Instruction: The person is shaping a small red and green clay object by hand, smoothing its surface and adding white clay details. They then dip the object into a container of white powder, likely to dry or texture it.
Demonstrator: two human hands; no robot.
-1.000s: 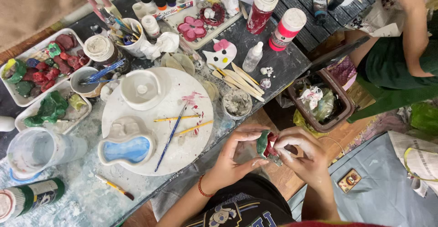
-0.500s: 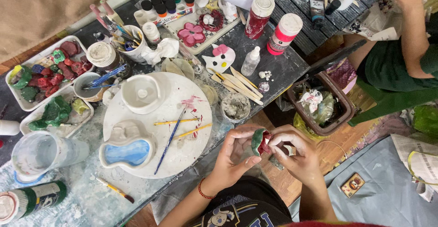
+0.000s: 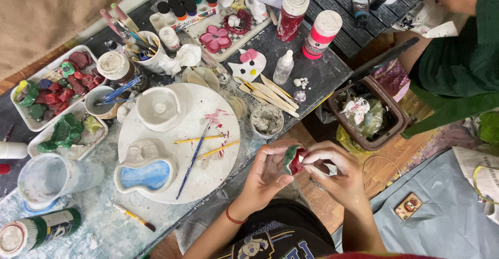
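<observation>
Low in the frame, right of centre, the left hand [image 3: 266, 171] and the right hand [image 3: 338, 173] meet over the table's edge; both are curled closed around a small red-and-green clay piece [image 3: 294, 159], the left fingers pinching its green side, the right fingers pressed to its red side; a scrap of white tissue [image 3: 330, 169] shows under the right fingers.

The table [image 3: 322, 77] is dark and paint-smeared, crowded from edge to edge; its lower left part is covered by a pale, blotched sheet [image 3: 78, 222]. At centre left lies a round white board [image 3: 208, 165] bearing a white cup [image 3: 158, 108], a dish of blue paint [image 3: 143, 173] and thin brushes [image 3: 193, 160]; just right of it stands a small pot of grey matter [image 3: 266, 119]. On the far left two white trays [image 3: 31, 124] hold red and green clay bits; a clear jug [image 3: 49, 178] stands below them. Along the top are little paint pots [image 3: 184, 7], a mug of brushes [image 3: 148, 51], and two bottles [image 3: 306, 22] of red and pink paint; wooden sticks [image 3: 270, 95] lie near a white cat-shaped piece [image 3: 248, 66].

Right of the table a brown basket [image 3: 392, 113] of crumpled waste sits on a wooden floor [image 3: 384, 168]; grey cloth [image 3: 447, 207] covers the lower right; another person in a green top [image 3: 462, 56] sits at upper right; tan fabric [image 3: 47, 14] fills the upper left.
</observation>
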